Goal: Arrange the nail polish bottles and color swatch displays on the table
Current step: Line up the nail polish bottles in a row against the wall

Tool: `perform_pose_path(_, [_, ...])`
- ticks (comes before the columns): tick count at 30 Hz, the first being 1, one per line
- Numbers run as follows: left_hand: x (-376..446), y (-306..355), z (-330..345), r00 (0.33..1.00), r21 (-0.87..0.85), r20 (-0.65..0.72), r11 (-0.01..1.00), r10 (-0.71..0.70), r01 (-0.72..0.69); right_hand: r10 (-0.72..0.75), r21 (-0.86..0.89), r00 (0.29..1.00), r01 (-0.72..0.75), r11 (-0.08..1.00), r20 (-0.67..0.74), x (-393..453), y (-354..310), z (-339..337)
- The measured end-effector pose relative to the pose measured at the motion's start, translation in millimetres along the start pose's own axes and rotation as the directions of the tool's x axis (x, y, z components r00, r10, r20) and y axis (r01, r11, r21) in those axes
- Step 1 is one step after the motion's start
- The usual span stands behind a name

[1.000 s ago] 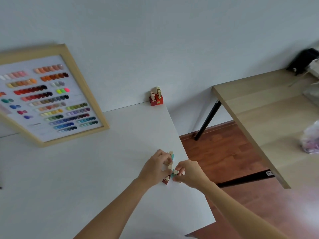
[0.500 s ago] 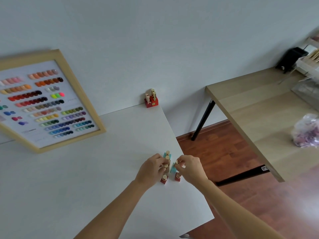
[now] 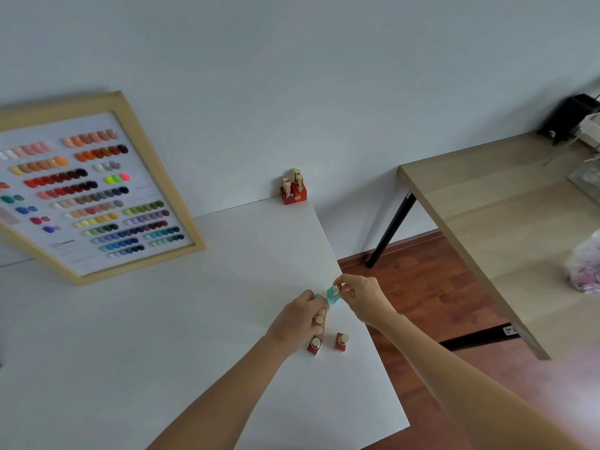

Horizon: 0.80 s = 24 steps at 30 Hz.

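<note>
On the white table (image 3: 162, 336), near its right edge, my left hand (image 3: 300, 319) is closed around gold-capped nail polish bottles (image 3: 319, 319). My right hand (image 3: 360, 295) pinches the gold cap of a teal bottle (image 3: 332, 293), lifted and tilted between the two hands. Two red bottles (image 3: 315, 345) (image 3: 341, 342) stand on the table just below the hands. A small cluster of red and pink bottles (image 3: 293, 190) stands at the table's far right corner against the wall. A wood-framed colour swatch display (image 3: 87, 193) leans on the wall at the left.
A wooden table (image 3: 503, 228) with black legs stands to the right across a gap of brown wood floor (image 3: 422, 287). On it are a black device (image 3: 568, 118), clear containers and a plastic bag (image 3: 584, 264). The white table's right edge runs close beside my hands.
My right hand has lifted the teal bottle up and away from the group. The two red bottles now stand uncovered on the table. The camera has shifted slightly.
</note>
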<state>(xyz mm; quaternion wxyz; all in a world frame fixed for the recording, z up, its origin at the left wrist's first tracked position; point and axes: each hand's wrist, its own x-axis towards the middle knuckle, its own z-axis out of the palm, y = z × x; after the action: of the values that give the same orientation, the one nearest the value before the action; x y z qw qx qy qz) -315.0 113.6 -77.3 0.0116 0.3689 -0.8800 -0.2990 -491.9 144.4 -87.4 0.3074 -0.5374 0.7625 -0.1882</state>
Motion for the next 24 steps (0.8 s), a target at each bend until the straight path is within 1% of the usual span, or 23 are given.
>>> perform_pose_path(3, [0.7, -1.7, 2.0, 1.0, 0.01, 0.014, 1.0, 0.01, -0.01, -0.025, 0.0, 0.999, 0.025, 1.0, 0.028, 8.3, -1.1, -0.2])
perform_pose_path(7, [0.9, -4.1, 2.3, 1.0, 0.027, -0.002, 1.0, 0.003, -0.003, -0.047, 0.009, 0.996, 0.047, 0.999, 0.08, 18.2, -2.6, 2.7])
perform_pose_path(9, [0.1, -6.2, 0.7, 1.0, 0.017, -0.016, 1.0, -0.016, 0.016, -0.051, 0.002, 0.993, 0.051, 0.999, 0.11, 21.4, -3.5, 3.8])
perform_pose_path(14, [-5.5, -18.7, -6.9, 0.994, -0.012, -0.06, 0.996, -0.093, 0.092, -0.109, -0.041, 0.974, 0.12, 0.992, 0.2, 16.3, -9.2, 10.1])
perform_pose_path(17, [-8.5, -28.3, -12.8, 0.989, -0.041, -0.07, 0.991, -0.133, 0.131, -0.107, -0.027, 0.985, 0.112, 0.993, 0.136, 11.0, -13.3, 20.8])
perform_pose_path(20, [-9.2, -34.6, -18.2, 0.984, -0.051, -0.076, 0.986, -0.163, 0.16, -0.132, -0.072, 0.989, 0.137, 0.988, 0.065, 11.4, -17.6, 28.6])
perform_pose_path(24, [-7.0, -39.6, -23.7, 0.975, -0.075, -0.096, 0.978, -0.2, 0.193, -0.18, -0.133, 0.982, 0.187, 0.973, 0.062, 14.2, -20.6, 30.2])
